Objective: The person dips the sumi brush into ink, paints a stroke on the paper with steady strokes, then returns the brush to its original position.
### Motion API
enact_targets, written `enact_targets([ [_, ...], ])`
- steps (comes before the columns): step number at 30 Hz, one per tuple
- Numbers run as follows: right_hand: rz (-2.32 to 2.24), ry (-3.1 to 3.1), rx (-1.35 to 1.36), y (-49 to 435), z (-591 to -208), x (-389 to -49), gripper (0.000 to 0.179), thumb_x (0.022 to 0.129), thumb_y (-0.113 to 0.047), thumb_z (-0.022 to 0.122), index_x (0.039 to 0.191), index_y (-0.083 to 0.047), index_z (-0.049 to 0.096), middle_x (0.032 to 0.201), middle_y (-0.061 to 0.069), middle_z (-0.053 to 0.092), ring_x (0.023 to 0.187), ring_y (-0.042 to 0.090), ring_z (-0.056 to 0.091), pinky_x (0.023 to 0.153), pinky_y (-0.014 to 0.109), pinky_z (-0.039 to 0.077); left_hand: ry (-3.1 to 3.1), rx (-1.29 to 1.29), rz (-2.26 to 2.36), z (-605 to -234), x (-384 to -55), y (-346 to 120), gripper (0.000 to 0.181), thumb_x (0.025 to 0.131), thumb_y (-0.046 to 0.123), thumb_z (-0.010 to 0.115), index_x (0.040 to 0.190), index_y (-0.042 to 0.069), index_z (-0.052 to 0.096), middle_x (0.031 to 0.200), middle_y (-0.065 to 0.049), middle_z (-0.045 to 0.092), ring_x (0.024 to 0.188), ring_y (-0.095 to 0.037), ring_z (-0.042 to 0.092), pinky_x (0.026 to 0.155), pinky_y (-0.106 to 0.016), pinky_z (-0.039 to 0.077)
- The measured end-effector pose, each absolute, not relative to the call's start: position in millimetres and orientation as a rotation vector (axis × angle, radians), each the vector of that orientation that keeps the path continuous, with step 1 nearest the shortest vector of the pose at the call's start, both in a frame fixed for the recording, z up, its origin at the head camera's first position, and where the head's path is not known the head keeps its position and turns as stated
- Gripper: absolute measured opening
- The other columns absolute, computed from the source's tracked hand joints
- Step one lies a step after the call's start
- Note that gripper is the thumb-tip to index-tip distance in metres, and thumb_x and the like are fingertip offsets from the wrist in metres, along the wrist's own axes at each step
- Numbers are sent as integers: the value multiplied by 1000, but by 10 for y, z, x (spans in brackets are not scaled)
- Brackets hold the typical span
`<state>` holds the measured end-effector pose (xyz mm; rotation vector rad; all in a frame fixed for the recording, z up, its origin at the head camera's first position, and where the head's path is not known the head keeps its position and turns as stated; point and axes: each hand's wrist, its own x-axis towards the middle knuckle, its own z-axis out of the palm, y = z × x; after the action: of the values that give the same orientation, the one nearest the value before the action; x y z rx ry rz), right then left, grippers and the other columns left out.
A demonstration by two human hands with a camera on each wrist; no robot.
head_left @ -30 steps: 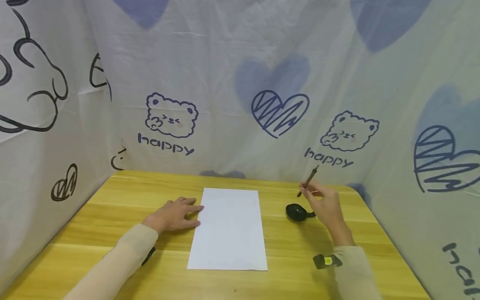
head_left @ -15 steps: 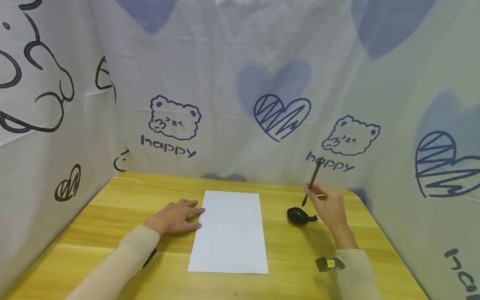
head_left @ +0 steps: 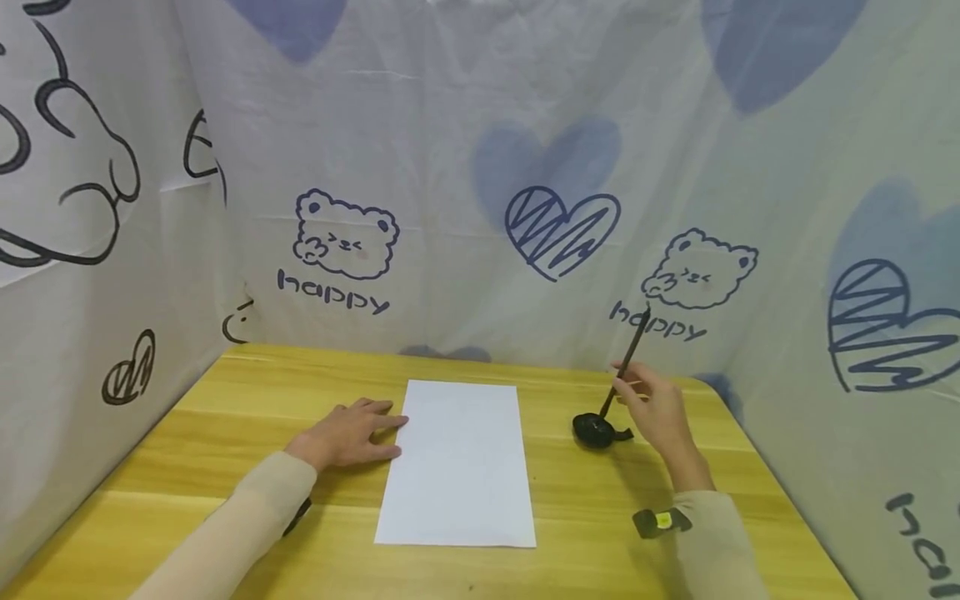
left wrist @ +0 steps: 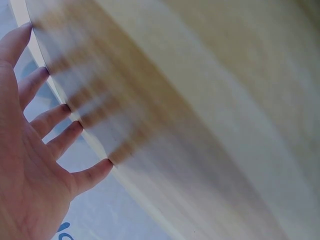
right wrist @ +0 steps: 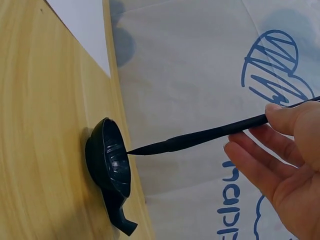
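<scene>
Here, the right hand [head_left: 658, 408] pinches a brush [right wrist: 192, 139] at a black dish [head_left: 592, 432]; the left hand [head_left: 347, 435], spread, touches paper [head_left: 459, 467].

Pale, lightly creased cloth walls [head_left: 442, 108] close in on three sides of a yellow wood-grain table [head_left: 585, 542], its far right corner rounded. On the back panel, two outlined bear faces [head_left: 347, 236], each above the word "happy" [head_left: 333, 292], flank a scribbled heart [head_left: 562, 233] overlapping a soft blue heart [head_left: 547, 154]. Bold black cartoon lines [head_left: 117, 197] mark the left panel, while another scribbled heart runs out of frame at right. Soft shadows fall across the tabletop under diffuse light.
</scene>
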<state>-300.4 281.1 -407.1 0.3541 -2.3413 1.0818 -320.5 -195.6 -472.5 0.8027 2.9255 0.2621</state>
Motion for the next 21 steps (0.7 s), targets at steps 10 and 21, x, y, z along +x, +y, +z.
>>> enact_targets([
  [10,1136,-2352,349,2838,-4099,-3065,30,101,-1,62,130,-2,66,99,26,71,91,43,75,73,29,64,2921,792,257,-4722,-3200,-1957,64,99,60,57,152,25,53,163,-19,41,149,-45,39,114,-76,31],
  [21,1280,-2316,341,2869,-4183,-3111,20,102,1,59,120,9,60,103,33,68,95,48,73,78,38,64,2923,789,265,-4710,-3202,-1954,64,98,60,58,151,25,54,162,-19,42,149,-45,40,113,-77,32],
])
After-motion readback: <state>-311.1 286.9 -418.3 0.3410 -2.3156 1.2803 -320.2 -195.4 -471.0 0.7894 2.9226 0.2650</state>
